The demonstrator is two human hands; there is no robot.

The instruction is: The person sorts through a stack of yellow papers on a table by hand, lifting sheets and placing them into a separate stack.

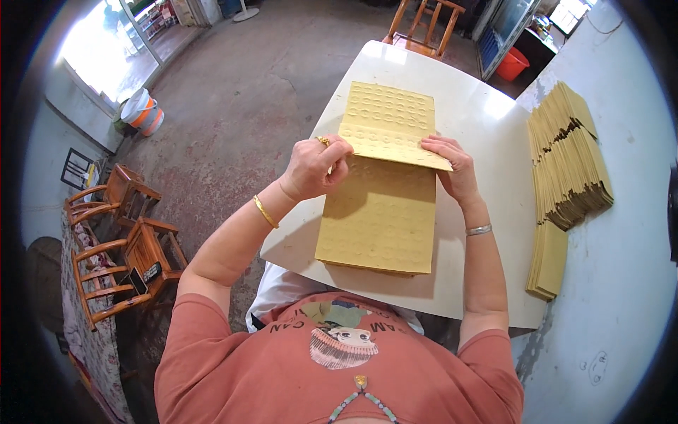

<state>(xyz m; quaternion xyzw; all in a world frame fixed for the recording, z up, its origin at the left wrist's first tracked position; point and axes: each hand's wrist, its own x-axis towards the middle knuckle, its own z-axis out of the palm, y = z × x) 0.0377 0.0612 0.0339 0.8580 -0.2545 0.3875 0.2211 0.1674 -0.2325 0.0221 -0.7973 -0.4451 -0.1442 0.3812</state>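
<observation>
A yellow sheet of paper or thin card (391, 108) with rows of embossed curved marks lies folded or lifted across a stack of yellow sheets (378, 222). Its raised near edge runs between my two hands. My left hand (320, 163), wearing a gold ring, pinches the left corner of that edge. At the right end, my right hand (450, 161) has its fingers on top of the sheet, with the thumb hidden beneath it. The stack's near part is flat and faintly dented. It rests on a white table (482, 212).
Bundles of folded yellow sheets (569, 159) stand along the table's right side against the wall. A wooden chair (424, 29) is beyond the far edge. Wooden armchairs (140, 249) and a white-and-orange bucket (143, 112) are at left, a red bucket (513, 63) at far right.
</observation>
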